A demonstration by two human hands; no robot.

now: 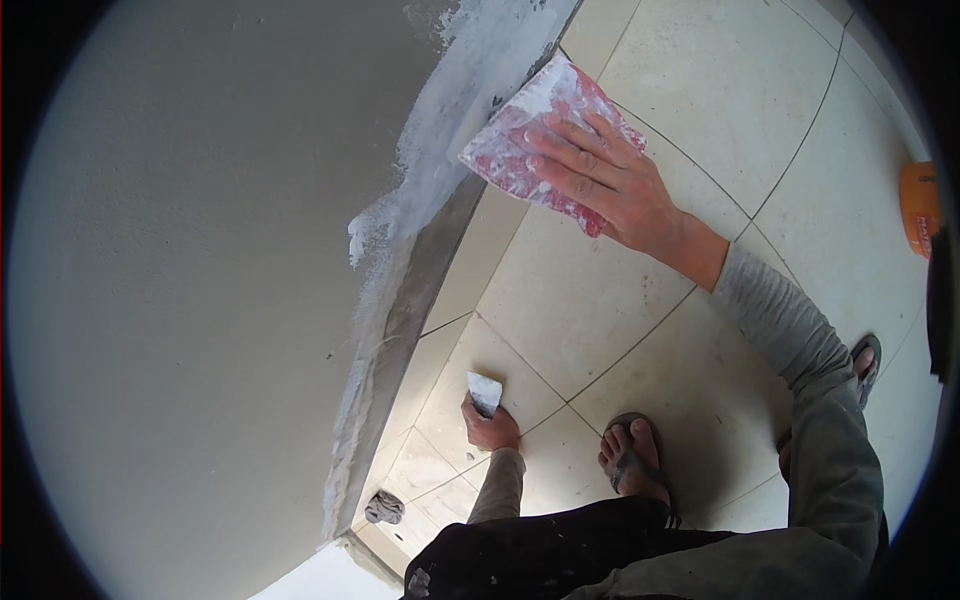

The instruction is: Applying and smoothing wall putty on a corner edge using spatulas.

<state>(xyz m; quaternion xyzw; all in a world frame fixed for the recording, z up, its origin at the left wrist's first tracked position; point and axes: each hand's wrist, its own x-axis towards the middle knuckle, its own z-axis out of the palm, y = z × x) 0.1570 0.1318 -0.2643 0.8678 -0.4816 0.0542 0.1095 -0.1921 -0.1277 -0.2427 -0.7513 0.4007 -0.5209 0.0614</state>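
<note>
My right hand (618, 190) lies with its fingers spread over a red plastic spreader (585, 95) smeared with white filler, its thumb hidden. One edge of the spreader rests against the lower wall, at a band of white filler (440, 150). Lower down, my left hand (492, 428) is closed around a small putty knife (485, 393). White filler coats its blade, which points away from me, apart from the wall. The handle is hidden in my fist. Along the base of the grey wall (200, 270), the filler runs thick at the far end and thinner towards me.
Pale floor tiles (560, 290) meet the wall's lower edge. Near the corner lies a crumpled grey cloth (384, 507). An orange container (918, 210) stands at the far right. Sandalled feet (637, 455) are on the tiles beside my left hand and further right.
</note>
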